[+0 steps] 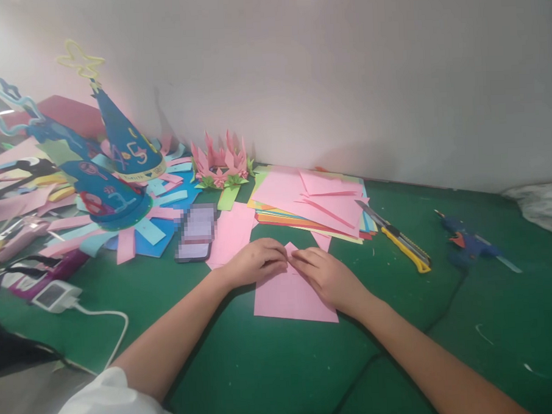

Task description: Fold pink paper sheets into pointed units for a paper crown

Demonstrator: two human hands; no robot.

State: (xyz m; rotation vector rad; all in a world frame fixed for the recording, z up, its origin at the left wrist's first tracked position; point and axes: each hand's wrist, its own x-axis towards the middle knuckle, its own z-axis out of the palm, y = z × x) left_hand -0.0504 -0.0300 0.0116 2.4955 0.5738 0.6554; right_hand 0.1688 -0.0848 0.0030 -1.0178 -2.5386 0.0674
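Observation:
A pink sheet of paper [293, 298] lies on the green table in front of me, its far end folded to a point. My left hand [255, 261] is closed at the upper left of the sheet, fingertips on the folded part. From the other side my right hand [327, 275] presses on the same point, its fingers together and almost meeting the left ones. What lies under the fingertips is hidden. Just beyond, a stack of coloured paper [303, 196] has pink sheets on top.
Left of my hands are a phone [197, 232], blue cone hats [126, 137] and a white charger [55, 296] with a cable. A pink paper crown [221, 163] stands by the wall. To the right lie a yellow utility knife [403, 244] and a blue glue gun [472, 241] with its cord.

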